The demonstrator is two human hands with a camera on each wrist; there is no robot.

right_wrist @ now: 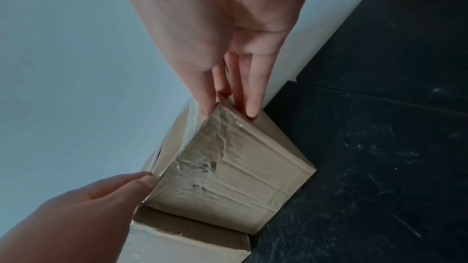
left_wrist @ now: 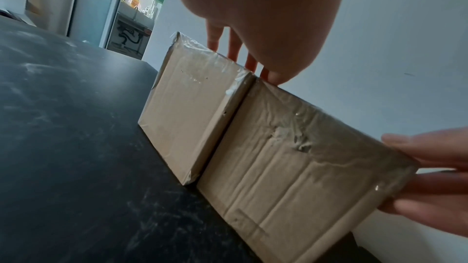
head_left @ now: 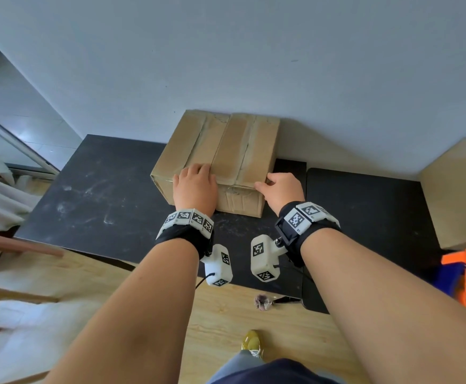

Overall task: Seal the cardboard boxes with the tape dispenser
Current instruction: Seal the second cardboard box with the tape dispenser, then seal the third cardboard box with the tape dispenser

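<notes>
Two cardboard boxes stand pressed side by side on the black table (head_left: 96,189) against the wall, with clear tape strips on top. My left hand (head_left: 195,184) lies flat, fingers straight, on the near top edge of the left box (head_left: 187,142), beside the seam. My right hand (head_left: 280,189) holds the near right corner of the right box (head_left: 251,145), thumb on the top front edge, fingers down its right side. In the left wrist view the right box (left_wrist: 291,167) shows wrinkled tape. The orange and blue tape dispenser (head_left: 458,261) lies at the far right, away from both hands.
A larger cardboard box (head_left: 458,195) stands at the table's right end. A wooden frame (head_left: 4,250) is at the left. On the wood floor near the table edge lies a small tufted item (head_left: 262,302). Bare table surface stretches left of the boxes.
</notes>
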